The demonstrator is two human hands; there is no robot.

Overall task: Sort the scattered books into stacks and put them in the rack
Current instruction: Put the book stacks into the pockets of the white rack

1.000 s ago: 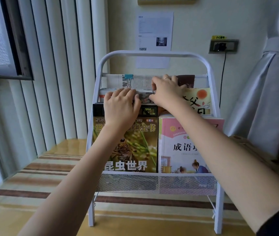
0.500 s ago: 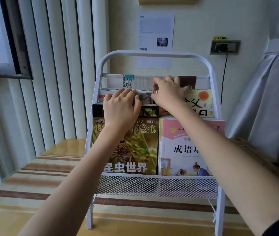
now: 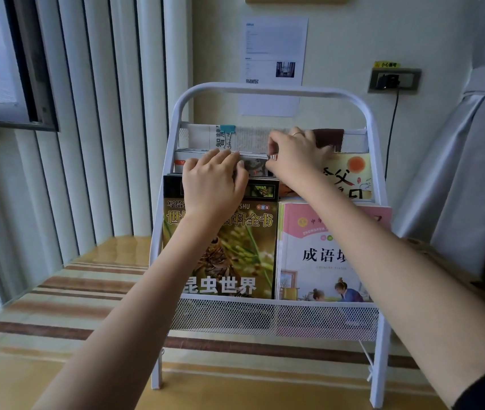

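And here the action is all in the middle tier of the white rack (image 3: pixel 270 89), where a thin magazine (image 3: pixel 254 164) sits with its top edge up between both hands. The left hand (image 3: pixel 213 184) lies over the magazine's top edge, fingers bent down onto it, while the right hand (image 3: pixel 293 156) pinches its upper right corner between thumb and forefinger. Just beside it on the right stands an orange book (image 3: pixel 350 176). Below, in the front tier, an insect book (image 3: pixel 229 250) and a pink book (image 3: pixel 327 255) stand side by side, already filed. Behind, the top tier holds clipped papers (image 3: pixel 235 137) and a dark brown book (image 3: pixel 328 137). Looks like the job is nearly wrapped: three tiers filled, no loose books visible on the striped floor (image 3: pixel 58 291), only this magazine left to settle.
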